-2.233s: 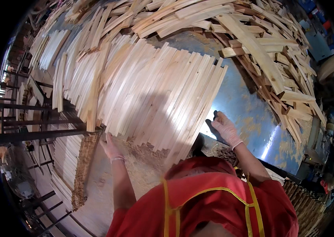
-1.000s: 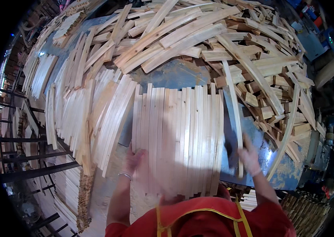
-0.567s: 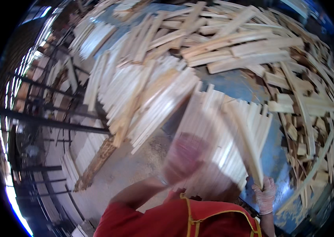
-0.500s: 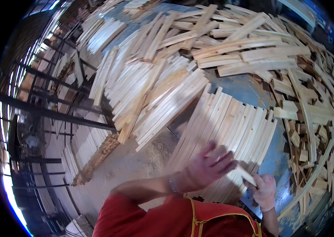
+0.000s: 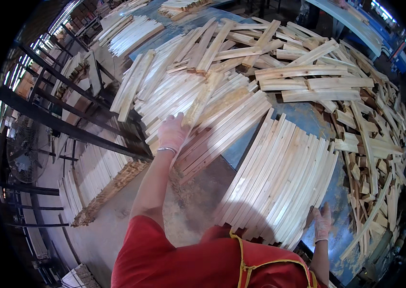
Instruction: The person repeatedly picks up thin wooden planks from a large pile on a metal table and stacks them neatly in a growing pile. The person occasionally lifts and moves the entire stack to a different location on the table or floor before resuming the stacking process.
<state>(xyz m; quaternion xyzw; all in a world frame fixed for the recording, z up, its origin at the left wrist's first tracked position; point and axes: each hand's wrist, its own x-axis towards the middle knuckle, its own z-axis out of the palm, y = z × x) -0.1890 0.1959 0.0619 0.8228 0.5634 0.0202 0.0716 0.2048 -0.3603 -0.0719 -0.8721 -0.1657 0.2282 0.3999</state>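
Observation:
My left hand (image 5: 171, 132), in a pale pinkish glove, reaches out to the stack at upper left. Its fingers close over the near part of a long wooden plank (image 5: 205, 98) lying aslant across that stack (image 5: 234, 120). Lower right, my right hand (image 5: 322, 222), gloved too, is beside the right edge of a row of narrow wooden strips (image 5: 279, 173). Its thumb and fingers stand apart, and I see nothing held in them. The strips lie side by side on a blue table (image 5: 330, 192).
A big jumbled heap of boards and offcuts (image 5: 375, 139) fills the right side. Loose boards (image 5: 308, 84) lie crosswise at the back. To the left are dark metal bars (image 5: 73, 127), another stack of strips (image 5: 100, 177) and a fan (image 5: 23, 149).
My left hand has moved from above the strip row out to the plank at upper left. The pale strip end by my right hand no longer shows there, and the right fingers have opened.

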